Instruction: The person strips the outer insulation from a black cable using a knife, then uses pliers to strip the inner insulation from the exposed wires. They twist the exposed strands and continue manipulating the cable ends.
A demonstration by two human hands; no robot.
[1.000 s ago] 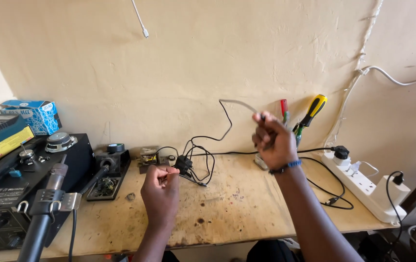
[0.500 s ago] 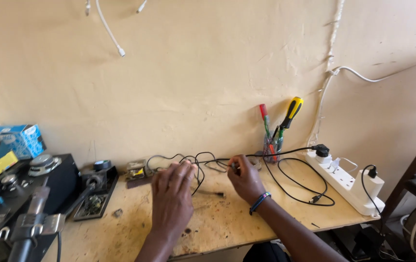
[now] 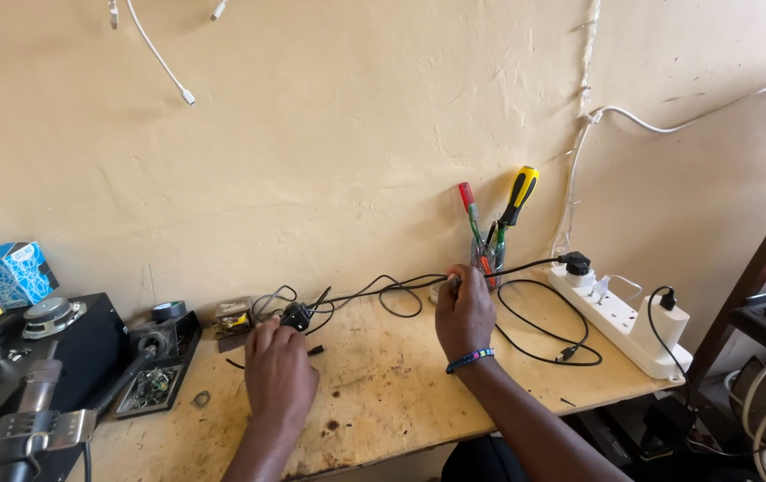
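At the frame's centre, the left hand [image 3: 280, 370] pinches a black plug [image 3: 295, 315] and the right hand [image 3: 465, 314] grips its black cable [image 3: 374, 287] on the worktop [image 3: 401, 393]; the hands are apart.

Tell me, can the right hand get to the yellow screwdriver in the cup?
Probably yes. The right hand rests on the bench just beside the cup, and the yellow screwdriver sticks up with nothing covering its handle. The hand does pinch a black cable, though.

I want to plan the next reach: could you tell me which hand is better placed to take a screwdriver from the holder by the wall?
Probably the right hand: it lies just below the screwdrivers, whereas the left hand is farther away.
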